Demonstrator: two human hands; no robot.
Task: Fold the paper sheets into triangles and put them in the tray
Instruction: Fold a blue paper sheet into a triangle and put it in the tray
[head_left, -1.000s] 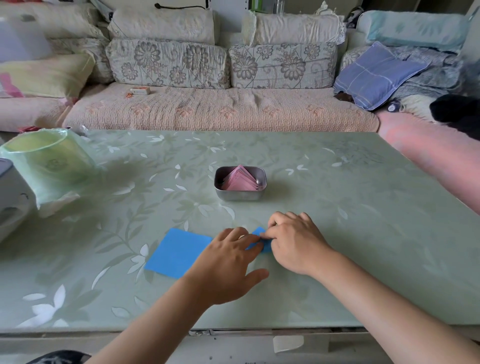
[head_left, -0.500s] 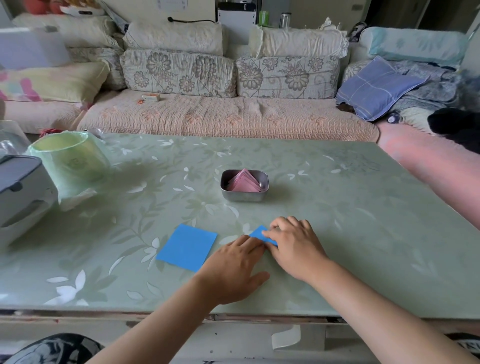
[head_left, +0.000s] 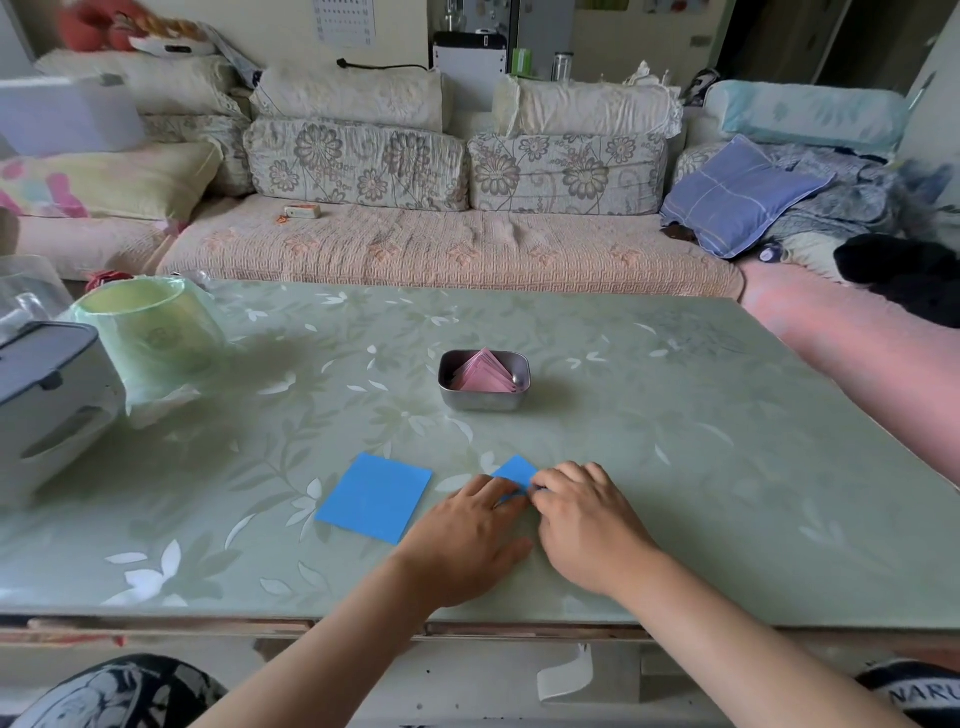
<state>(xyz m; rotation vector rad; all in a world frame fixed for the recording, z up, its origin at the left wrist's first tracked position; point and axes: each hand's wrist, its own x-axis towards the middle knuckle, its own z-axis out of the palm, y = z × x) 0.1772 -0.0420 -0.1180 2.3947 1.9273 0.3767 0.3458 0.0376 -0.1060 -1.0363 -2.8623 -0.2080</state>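
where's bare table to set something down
Widest bare stretch: right of the tray and right hand, out to the table edge. A smaller one between tray and blue sheet. Crowded: far left by the green tub and grey box, and around the left hand and folded paper.

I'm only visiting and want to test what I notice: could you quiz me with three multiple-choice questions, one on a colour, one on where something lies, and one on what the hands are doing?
1. What colour are the folded papers in the tray?
A blue; B pink; C yellow.
2. Where is the flat blue sheet?
A inside the tray; B under the tray; C on the table, left of both hands.
3. What are the left hand and right hand doing?
A both working on a half-hidden blue sheet; B lifting the tray; C hanging off the table.

Answers:
1 B, pink triangles stand in the tray.
2 C, it lies flat beside the left hand.
3 A, fingers of both meet on that sheet.
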